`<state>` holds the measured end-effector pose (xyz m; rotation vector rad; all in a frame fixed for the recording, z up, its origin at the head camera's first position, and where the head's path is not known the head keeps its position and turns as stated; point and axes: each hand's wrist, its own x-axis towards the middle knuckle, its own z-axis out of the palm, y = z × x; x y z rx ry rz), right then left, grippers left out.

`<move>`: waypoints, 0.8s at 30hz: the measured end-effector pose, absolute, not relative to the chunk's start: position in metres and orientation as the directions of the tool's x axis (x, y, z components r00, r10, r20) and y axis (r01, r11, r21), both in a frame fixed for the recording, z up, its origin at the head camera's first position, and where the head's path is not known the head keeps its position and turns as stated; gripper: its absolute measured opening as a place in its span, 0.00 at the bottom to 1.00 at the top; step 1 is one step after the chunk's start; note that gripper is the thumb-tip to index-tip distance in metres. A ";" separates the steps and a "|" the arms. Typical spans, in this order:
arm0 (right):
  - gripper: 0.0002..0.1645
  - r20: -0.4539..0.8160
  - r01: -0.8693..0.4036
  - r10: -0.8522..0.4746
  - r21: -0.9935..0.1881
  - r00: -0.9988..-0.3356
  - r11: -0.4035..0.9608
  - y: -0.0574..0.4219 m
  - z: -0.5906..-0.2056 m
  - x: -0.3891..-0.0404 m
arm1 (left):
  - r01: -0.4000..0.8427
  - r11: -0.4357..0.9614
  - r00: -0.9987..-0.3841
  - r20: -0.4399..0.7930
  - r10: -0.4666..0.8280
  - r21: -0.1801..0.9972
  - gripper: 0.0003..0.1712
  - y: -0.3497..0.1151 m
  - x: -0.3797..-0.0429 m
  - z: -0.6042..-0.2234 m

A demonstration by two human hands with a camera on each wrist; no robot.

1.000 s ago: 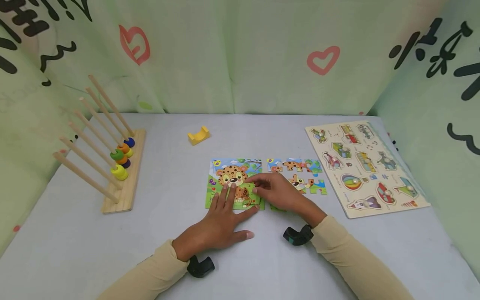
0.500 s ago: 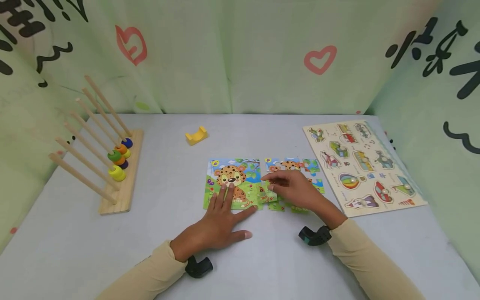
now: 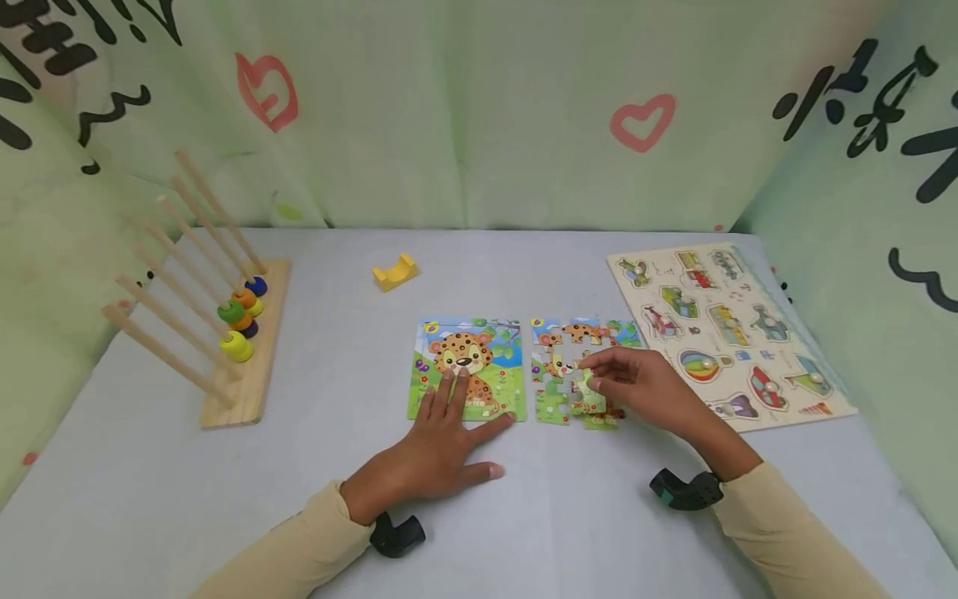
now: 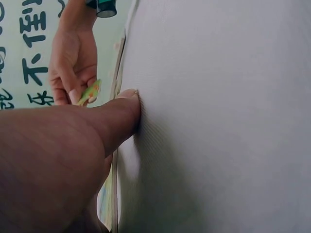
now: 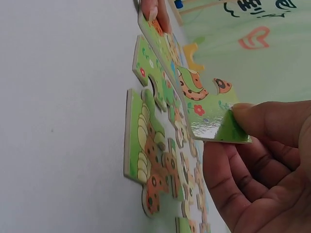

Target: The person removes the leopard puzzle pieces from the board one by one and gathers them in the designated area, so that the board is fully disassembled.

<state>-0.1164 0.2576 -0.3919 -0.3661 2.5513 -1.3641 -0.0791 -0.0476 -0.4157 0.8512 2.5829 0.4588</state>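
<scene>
My left hand (image 3: 437, 457) lies with fingers spread, its fingertips on the square leopard picture board (image 3: 503, 383); the thumb (image 4: 119, 114) touches the white cloth. With thumb and fingers my right hand (image 3: 651, 391) pinches a green jigsaw puzzle piece (image 5: 211, 116) by its edge. A red flower and spotted orange patches are printed on this piece. It is tilted and held over a group of loose puzzle pieces (image 3: 550, 406), lying to the right of the board with gaps between several of them. Part of that group is hidden behind the right hand.
A wooden peg stand (image 3: 258, 391) with coloured rings stands on the left. Toward the back lies a yellow curved block (image 3: 395, 272). A wooden knob puzzle board (image 3: 718, 358) lies right of the loose pieces, partly behind the right hand. A green curtain (image 3: 456, 116) hangs behind.
My right hand has lifted the puzzle piece off the leopard board's right side and carried it right, over the loose pieces. My left hand has stayed in place.
</scene>
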 end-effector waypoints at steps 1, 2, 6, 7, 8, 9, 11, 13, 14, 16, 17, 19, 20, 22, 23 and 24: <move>0.13 -0.082 -0.109 -0.320 -0.838 -0.944 0.535 0.261 -0.391 -0.115 | 0.493 0.766 -0.747 -0.251 0.616 0.412 0.37 -0.048 -0.079 -0.416; 0.14 -0.085 -0.106 -0.317 -0.836 -0.945 0.538 0.264 -0.391 -0.114 | 0.489 0.769 -0.750 -0.253 0.612 0.411 0.37 -0.049 -0.078 -0.416; 0.14 -0.095 -0.093 -0.280 -0.802 -0.955 0.590 0.280 -0.387 -0.108 | 0.496 0.753 -0.754 -0.215 0.621 0.433 0.37 -0.049 -0.077 -0.417; 0.14 -0.101 -0.087 -0.266 -0.786 -0.959 0.612 0.284 -0.386 -0.106 | 0.501 0.747 -0.753 -0.205 0.625 0.437 0.36 -0.048 -0.077 -0.418; 0.15 -0.109 -0.080 -0.253 -0.768 -0.961 0.636 0.288 -0.384 -0.103 | 0.504 0.743 -0.753 -0.198 0.628 0.441 0.36 -0.048 -0.077 -0.418; 0.15 -0.117 -0.072 -0.241 -0.752 -0.964 0.656 0.291 -0.383 -0.102 | 0.507 0.739 -0.752 -0.192 0.631 0.443 0.36 -0.047 -0.077 -0.418; 0.15 -0.141 -0.051 -0.219 -0.722 -0.965 0.690 0.297 -0.381 -0.099 | 0.506 0.741 -0.752 -0.193 0.630 0.441 0.36 -0.046 -0.077 -0.417; 0.16 -0.167 -0.027 -0.198 -0.696 -0.966 0.717 0.301 -0.380 -0.097 | 0.504 0.748 -0.752 -0.207 0.626 0.432 0.36 -0.044 -0.077 -0.416; 0.16 -0.177 -0.018 -0.193 -0.690 -0.965 0.724 0.303 -0.381 -0.097 | 0.503 0.751 -0.752 -0.212 0.624 0.428 0.36 -0.044 -0.077 -0.416; 0.15 -0.194 -0.001 -0.184 -0.687 -0.963 0.727 0.304 -0.382 -0.097 | 0.501 0.756 -0.752 -0.221 0.621 0.421 0.36 -0.043 -0.078 -0.415; 0.15 -0.199 0.004 -0.182 -0.686 -0.963 0.728 0.305 -0.383 -0.097 | 0.499 0.758 -0.753 -0.222 0.619 0.420 0.36 -0.043 -0.078 -0.414; 0.14 -0.197 0.000 -0.184 -0.684 -0.963 0.730 0.306 -0.385 -0.096 | 0.497 0.756 -0.756 -0.214 0.618 0.426 0.36 -0.043 -0.078 -0.415; 0.14 -0.193 -0.005 -0.186 -0.680 -0.964 0.733 0.306 -0.386 -0.095 | 0.497 0.751 -0.758 -0.203 0.620 0.435 0.35 -0.043 -0.078 -0.416; 0.13 -0.175 -0.028 -0.193 -0.668 -0.965 0.743 0.305 -0.388 -0.094 | 0.497 0.734 -0.763 -0.170 0.624 0.463 0.34 -0.045 -0.077 -0.419; 0.12 -0.161 -0.045 -0.199 -0.659 -0.967 0.751 0.305 -0.389 -0.093 | 0.496 0.723 -0.766 -0.149 0.625 0.481 0.33 -0.046 -0.077 -0.420; 0.12 -0.146 -0.063 -0.205 -0.649 -0.968 0.758 0.305 -0.389 -0.093 | 0.497 0.709 -0.769 -0.126 0.627 0.501 0.32 -0.047 -0.077 -0.422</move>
